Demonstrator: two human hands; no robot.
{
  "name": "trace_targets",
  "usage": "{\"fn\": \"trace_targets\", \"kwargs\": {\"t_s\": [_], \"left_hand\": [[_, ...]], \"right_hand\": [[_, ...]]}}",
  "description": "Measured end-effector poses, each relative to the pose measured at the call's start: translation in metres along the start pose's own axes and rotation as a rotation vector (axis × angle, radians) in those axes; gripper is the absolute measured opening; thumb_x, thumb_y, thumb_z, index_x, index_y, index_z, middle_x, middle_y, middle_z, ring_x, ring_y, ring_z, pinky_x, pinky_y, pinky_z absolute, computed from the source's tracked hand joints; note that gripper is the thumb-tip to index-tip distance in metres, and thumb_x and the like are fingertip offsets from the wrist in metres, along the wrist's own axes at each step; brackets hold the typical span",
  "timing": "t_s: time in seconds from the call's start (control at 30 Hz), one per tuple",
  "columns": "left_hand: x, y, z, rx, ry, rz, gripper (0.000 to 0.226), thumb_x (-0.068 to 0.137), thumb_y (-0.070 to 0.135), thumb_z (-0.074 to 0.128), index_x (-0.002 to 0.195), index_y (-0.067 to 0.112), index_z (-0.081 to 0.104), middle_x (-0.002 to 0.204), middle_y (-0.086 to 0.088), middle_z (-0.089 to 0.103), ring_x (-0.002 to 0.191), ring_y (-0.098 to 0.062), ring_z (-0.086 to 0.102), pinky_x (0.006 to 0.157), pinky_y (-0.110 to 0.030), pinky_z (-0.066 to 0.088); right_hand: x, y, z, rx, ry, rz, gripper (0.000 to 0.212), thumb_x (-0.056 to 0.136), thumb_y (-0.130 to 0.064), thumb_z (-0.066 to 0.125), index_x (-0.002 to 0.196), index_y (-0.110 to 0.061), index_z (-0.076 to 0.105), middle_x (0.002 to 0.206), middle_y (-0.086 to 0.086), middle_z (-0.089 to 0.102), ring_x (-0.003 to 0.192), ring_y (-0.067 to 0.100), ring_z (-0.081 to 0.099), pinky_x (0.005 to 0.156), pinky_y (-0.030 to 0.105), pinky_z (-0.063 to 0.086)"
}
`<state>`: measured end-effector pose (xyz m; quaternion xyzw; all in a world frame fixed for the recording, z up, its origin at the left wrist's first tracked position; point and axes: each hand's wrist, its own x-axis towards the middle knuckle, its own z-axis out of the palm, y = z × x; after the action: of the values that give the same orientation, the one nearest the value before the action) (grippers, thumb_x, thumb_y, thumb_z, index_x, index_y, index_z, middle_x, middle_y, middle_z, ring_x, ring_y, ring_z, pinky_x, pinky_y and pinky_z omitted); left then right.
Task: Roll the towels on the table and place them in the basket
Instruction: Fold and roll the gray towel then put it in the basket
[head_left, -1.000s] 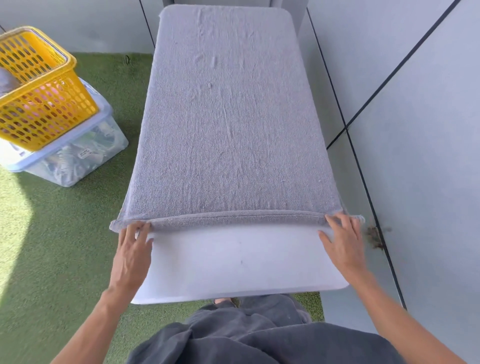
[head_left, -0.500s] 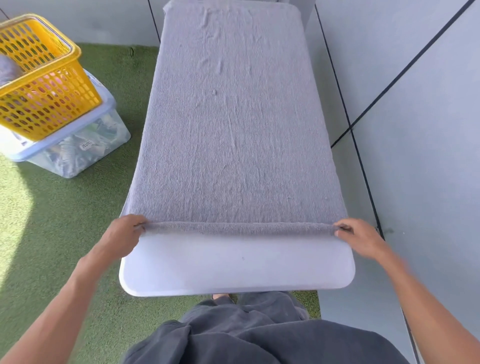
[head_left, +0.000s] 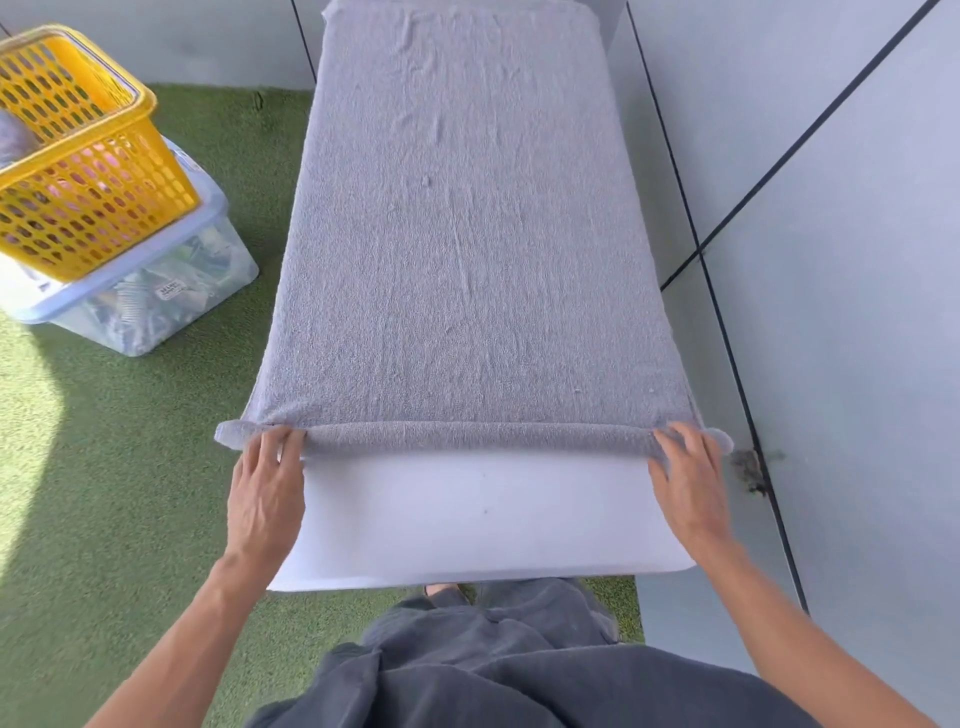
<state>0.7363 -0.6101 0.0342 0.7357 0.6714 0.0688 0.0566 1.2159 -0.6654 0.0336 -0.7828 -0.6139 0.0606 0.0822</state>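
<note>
Both hands are now lying flat with fingers stretched forward onto the roll, where 0.5 s ago they were curled over its ends, and the roll is looking a little thicker.

Around the work, a yellow basket (head_left: 78, 156) is sitting in the upper left of the frame, tilted on top of a clear storage box (head_left: 150, 296) with a pale blue rim; something pink and something grey are showing inside the basket, too unclear to name. Green artificial turf (head_left: 104, 467) is covering the floor on the left, and grey tiles (head_left: 831, 260) are filling the right side. Nothing is lying on the bare strip of white table (head_left: 478, 519) between the roll and the person's dark grey clothing (head_left: 519, 670) at the bottom.

The grey towel (head_left: 467, 234) is covering most of the table, running to the top of the frame, with its near edge rolled into 1 narrow tube across the middle. The left hand (head_left: 267, 499) is resting open, fingertips (head_left: 280, 441) touching the roll's left end. The right hand (head_left: 688, 483) is likewise spread, fingers pressing on the roll's right end. Neither hand is gripping anything.
</note>
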Motion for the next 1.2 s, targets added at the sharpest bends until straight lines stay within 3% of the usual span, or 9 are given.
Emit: {"fn": "trace_targets", "kwargs": {"t_s": [0.17, 0.37, 0.5, 0.6, 0.67, 0.77, 0.83, 1.03, 1.2], "left_hand": [[0.023, -0.015, -0.010, -0.047, -0.095, 0.042, 0.027, 0.085, -0.007, 0.058, 0.110, 0.003, 0.062, 0.103, -0.013, 0.063, 0.095, -0.036, 0.054, 0.078, -0.049, 0.046], [0.043, -0.046, -0.031, -0.328, -0.488, -0.095, 0.032, 0.090, 0.005, 0.062, 0.118, 0.018, 0.067, 0.113, 0.000, 0.067, 0.107, -0.025, 0.061, 0.095, -0.041, 0.045], [0.054, -0.037, -0.032, -0.497, -0.319, -0.307, 0.021, 0.083, 0.009, 0.072, 0.102, 0.017, 0.069, 0.109, -0.006, 0.060, 0.094, -0.025, 0.061, 0.077, -0.021, 0.046], [0.037, -0.024, -0.029, -0.275, -0.060, -0.191, 0.010, 0.084, 0.007, 0.070, 0.092, 0.011, 0.072, 0.097, -0.008, 0.053, 0.091, -0.030, 0.048, 0.079, -0.036, 0.043], [0.017, -0.015, -0.021, -0.139, 0.038, -0.077, 0.019, 0.084, -0.003, 0.065, 0.102, 0.004, 0.069, 0.099, -0.012, 0.054, 0.089, -0.030, 0.046, 0.077, -0.045, 0.046], [-0.005, -0.005, -0.009, -0.024, 0.008, 0.007, 0.044, 0.078, -0.004, 0.069, 0.120, -0.002, 0.056, 0.116, -0.018, 0.048, 0.097, -0.035, 0.047, 0.082, -0.048, 0.050], [-0.003, -0.004, -0.004, 0.012, -0.022, -0.002, 0.050, 0.078, 0.001, 0.069, 0.125, -0.001, 0.051, 0.122, -0.019, 0.047, 0.104, -0.037, 0.046, 0.084, -0.050, 0.048], [0.037, -0.011, -0.012, 0.054, -0.094, 0.011, 0.029, 0.082, -0.002, 0.065, 0.110, 0.002, 0.058, 0.109, -0.015, 0.058, 0.101, -0.037, 0.051, 0.080, -0.051, 0.047], [0.045, -0.037, -0.021, -0.094, -0.342, 0.002, 0.023, 0.090, 0.003, 0.058, 0.110, 0.009, 0.066, 0.110, -0.006, 0.062, 0.110, -0.034, 0.050, 0.090, -0.046, 0.042]], "right_hand": [[0.014, 0.014, -0.009, 0.027, -0.114, -0.052, 0.019, 0.085, -0.001, 0.066, 0.103, 0.000, 0.067, 0.102, 0.009, 0.062, 0.103, 0.033, 0.056, 0.093, 0.045, 0.043], [0.041, 0.023, -0.044, 0.182, -0.643, 0.104, 0.018, 0.088, -0.013, 0.066, 0.105, -0.008, 0.069, 0.104, 0.006, 0.068, 0.103, 0.024, 0.061, 0.085, 0.031, 0.042], [0.047, 0.012, -0.037, 0.353, -0.270, 0.230, 0.025, 0.078, -0.010, 0.075, 0.083, -0.032, 0.063, 0.098, 0.001, 0.060, 0.096, 0.023, 0.059, 0.087, 0.036, 0.043], [0.019, 0.002, -0.022, 0.070, -0.018, 0.079, 0.010, 0.083, -0.016, 0.072, 0.088, -0.025, 0.071, 0.100, -0.001, 0.058, 0.099, 0.025, 0.047, 0.087, 0.040, 0.038], [-0.001, -0.006, -0.016, -0.007, 0.035, -0.012, 0.019, 0.086, -0.017, 0.069, 0.104, -0.012, 0.072, 0.108, 0.002, 0.057, 0.101, 0.026, 0.045, 0.092, 0.038, 0.036], [-0.017, -0.006, -0.005, -0.010, -0.026, -0.037, 0.047, 0.083, -0.019, 0.072, 0.126, -0.004, 0.060, 0.124, 0.006, 0.050, 0.115, 0.028, 0.043, 0.104, 0.040, 0.037], [-0.010, -0.002, -0.001, 0.018, -0.054, -0.015, 0.048, 0.083, -0.013, 0.072, 0.128, -0.004, 0.058, 0.125, 0.007, 0.049, 0.117, 0.029, 0.041, 0.106, 0.041, 0.036], [0.031, 0.002, -0.008, -0.016, -0.202, -0.031, 0.030, 0.088, -0.003, 0.060, 0.118, -0.004, 0.062, 0.112, 0.009, 0.060, 0.112, 0.034, 0.050, 0.100, 0.044, 0.039], [0.045, 0.011, -0.032, -0.006, -0.538, 0.027, 0.031, 0.093, -0.010, 0.055, 0.123, -0.014, 0.063, 0.115, 0.005, 0.063, 0.112, 0.025, 0.055, 0.092, 0.033, 0.039]]}}
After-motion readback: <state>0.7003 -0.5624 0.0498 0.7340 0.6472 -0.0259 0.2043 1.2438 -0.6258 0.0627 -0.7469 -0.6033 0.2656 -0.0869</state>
